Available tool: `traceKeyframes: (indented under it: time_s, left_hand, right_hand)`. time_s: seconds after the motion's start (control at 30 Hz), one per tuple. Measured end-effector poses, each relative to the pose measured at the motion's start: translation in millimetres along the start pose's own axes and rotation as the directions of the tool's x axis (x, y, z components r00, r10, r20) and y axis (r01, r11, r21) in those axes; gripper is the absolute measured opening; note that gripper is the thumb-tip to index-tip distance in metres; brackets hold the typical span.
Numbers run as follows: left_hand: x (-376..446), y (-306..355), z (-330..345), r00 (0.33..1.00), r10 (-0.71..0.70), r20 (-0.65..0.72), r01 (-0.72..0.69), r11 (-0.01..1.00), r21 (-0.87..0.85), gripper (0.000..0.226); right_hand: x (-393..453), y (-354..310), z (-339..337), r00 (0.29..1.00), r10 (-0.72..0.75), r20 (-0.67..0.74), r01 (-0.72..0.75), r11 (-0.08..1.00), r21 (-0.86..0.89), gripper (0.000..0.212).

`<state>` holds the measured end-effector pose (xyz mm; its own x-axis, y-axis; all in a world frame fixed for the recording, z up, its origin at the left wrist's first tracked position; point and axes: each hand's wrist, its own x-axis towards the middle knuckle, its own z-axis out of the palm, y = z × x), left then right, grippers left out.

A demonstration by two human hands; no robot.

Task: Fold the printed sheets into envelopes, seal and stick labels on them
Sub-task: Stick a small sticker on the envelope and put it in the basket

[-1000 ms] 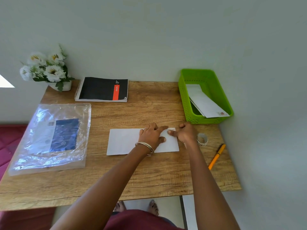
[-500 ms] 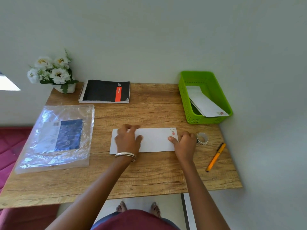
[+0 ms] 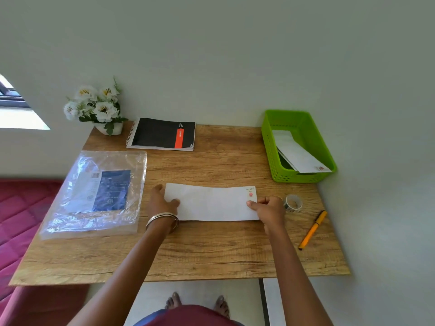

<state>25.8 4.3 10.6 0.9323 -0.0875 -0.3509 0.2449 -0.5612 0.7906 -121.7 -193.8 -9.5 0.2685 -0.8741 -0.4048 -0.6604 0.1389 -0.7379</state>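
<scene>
The folded sheet [image 3: 211,203] lies flat on the wooden table [image 3: 211,250], near the middle, long side running left to right, with a small sticker [image 3: 251,192] already on its far right corner. The left hand [image 3: 162,203] holds the left end, thumb on top of the paper and fingers curled round the edge; the right hand [image 3: 268,207] pinches the right end just below the sticker, thumb on top and the other fingers tucked under or behind, so both hands are grasping the sheet rather than resting idle. It looks finished apart from being put away, and the likely step is to lift it and carry it to the green basket [image 3: 270,151] at the far right, where other envelopes [image 3: 299,156] already lean. To do this well, lift both ends together so the paper does not sag and spring its folds open, keep the thumbs off the sticker so it is not smudged or peeled, and pass over the roll of stickers [image 3: 293,203] lying just right of the right hand rather than sweeping it towards the orange pen [image 3: 313,229]. Slide the envelope in alongside those already in the basket instead of dropping it on an edge. The plastic packet [image 3: 94,194] on the left probably holds the remaining sheets, though its contents are hard to read through the glare.
</scene>
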Motion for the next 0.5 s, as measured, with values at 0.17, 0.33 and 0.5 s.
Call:
traceKeyframes:
  time_s: [0.17, 0.33, 0.5]
  left_hand:
    - [3, 1, -5, 0.99, 0.061, 0.129, -0.055, 0.997, -0.056, 0.04]
    - [1, 32, -12, 0.958, 0.193, 0.212, -0.146, 0.965, -0.219, 0.029]
    - [-18, 74, -28, 0.802, 0.419, 0.426, -0.222, 0.871, -0.439, 0.024]
  right_hand:
    - [-6, -1, -20, 0.976, 0.052, 0.214, -0.123, 0.935, 0.333, 0.041]
    - [-11, -2, -29, 0.993, -0.033, 0.11, 0.002, 0.964, 0.268, 0.053]
    - [-20, -10, -35, 0.944, -0.133, 0.302, 0.018, 0.934, 0.356, 0.061]
